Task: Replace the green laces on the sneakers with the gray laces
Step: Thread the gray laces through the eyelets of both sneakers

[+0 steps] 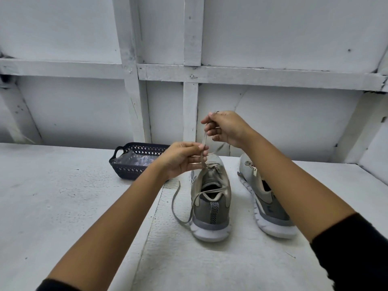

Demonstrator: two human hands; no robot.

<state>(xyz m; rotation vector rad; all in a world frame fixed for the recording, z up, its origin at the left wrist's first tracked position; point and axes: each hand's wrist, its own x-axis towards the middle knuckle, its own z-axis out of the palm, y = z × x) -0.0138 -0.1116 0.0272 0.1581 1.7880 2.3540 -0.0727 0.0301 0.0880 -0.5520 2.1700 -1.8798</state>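
Two grey sneakers stand on the white table, heels toward me. The left sneaker has a grey-green lace running up from its eyelets. My left hand pinches that lace just above the shoe's toe. My right hand, higher and further back, grips the same lace and holds it taut. Another end of the lace trails in a loop on the table left of the shoe. The right sneaker is partly hidden behind my right forearm.
A dark perforated plastic basket with a clear plastic bag inside sits behind my left hand. A white panelled wall with wooden battens rises just behind the table. The table surface stretches to the left.
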